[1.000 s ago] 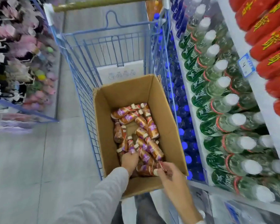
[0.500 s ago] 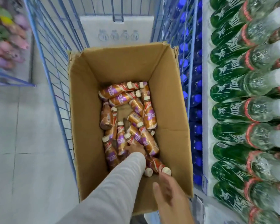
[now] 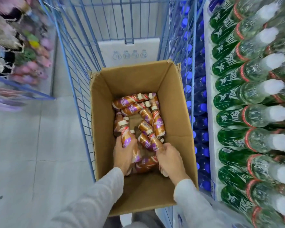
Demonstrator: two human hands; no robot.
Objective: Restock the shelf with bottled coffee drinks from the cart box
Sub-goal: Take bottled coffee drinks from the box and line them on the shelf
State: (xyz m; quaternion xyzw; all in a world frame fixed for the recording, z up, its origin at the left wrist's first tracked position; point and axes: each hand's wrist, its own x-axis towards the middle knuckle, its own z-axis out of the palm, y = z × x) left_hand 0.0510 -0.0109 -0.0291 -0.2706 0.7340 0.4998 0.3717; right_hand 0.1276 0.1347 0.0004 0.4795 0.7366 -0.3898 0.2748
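Both your hands are down in the cardboard box point(image 3: 174, 122), which sits in the blue wire cart point(image 3: 76, 76). Left hand point(image 3: 123, 155) is wrapped around a coffee bottle point(image 3: 127, 137), cap pointing away from you. Right hand point(image 3: 169, 159) is clamped on a second bottle point(image 3: 155, 142). The remaining coffee bottles point(image 3: 138, 111) lie jumbled on the box floor. Green bottles point(image 3: 247, 116) fill the shelf to your right.

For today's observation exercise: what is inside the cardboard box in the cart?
The cardboard box holds loose brown bottled coffee drinks lying jumbled. The left hand and right hand each grip one. The hands hide the bottles beneath them, so the count is unclear.
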